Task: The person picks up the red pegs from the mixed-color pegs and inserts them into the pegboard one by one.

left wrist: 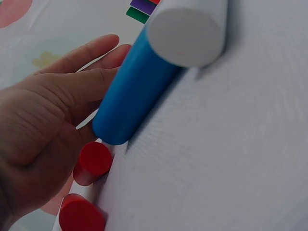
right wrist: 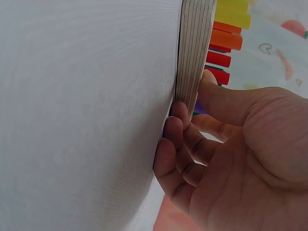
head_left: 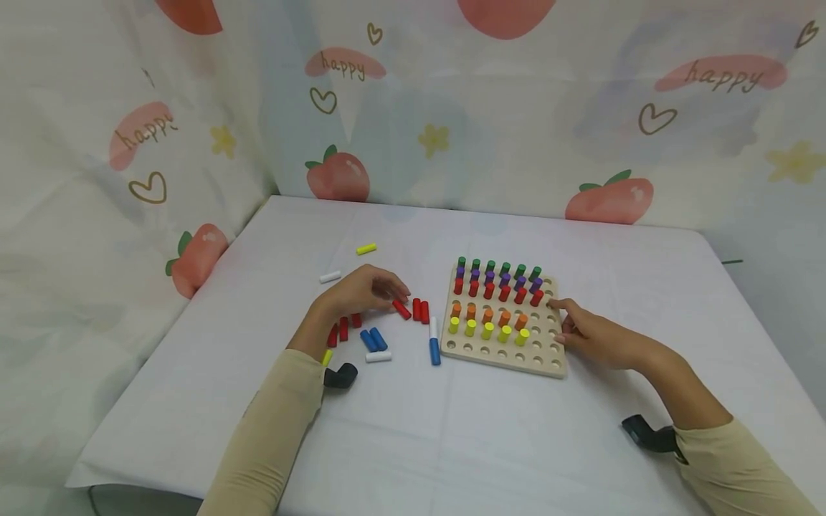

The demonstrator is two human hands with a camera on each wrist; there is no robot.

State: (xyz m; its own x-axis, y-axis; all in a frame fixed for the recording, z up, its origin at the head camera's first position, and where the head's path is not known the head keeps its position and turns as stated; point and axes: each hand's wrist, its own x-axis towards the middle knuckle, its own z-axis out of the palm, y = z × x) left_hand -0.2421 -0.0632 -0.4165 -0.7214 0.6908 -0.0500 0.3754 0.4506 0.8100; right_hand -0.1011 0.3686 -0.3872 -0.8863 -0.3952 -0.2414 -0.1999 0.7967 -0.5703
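My left hand (head_left: 369, 289) is low over the table with bent fingers, its fingertips right at one end of a slanted red peg (head_left: 401, 309). In the left wrist view, a blue peg (left wrist: 137, 91) hides those fingertips, so I cannot tell whether they pinch the red peg. Two more red pegs (head_left: 421, 311) lie just right of it. My right hand (head_left: 596, 333) holds the right edge of a wooden pegboard (head_left: 500, 356), thumb on top and fingers against its side (right wrist: 195, 57). Green, purple, red, orange and yellow pegs stand in rows in the board.
Near the left forearm lie more red pegs (head_left: 343, 329), blue pegs (head_left: 373, 340) and a white peg (head_left: 378, 356). A white peg (head_left: 433, 327) and a blue peg (head_left: 435, 352) lie end to end beside the board. Farther back are another white peg (head_left: 330, 276) and a yellow peg (head_left: 366, 249).
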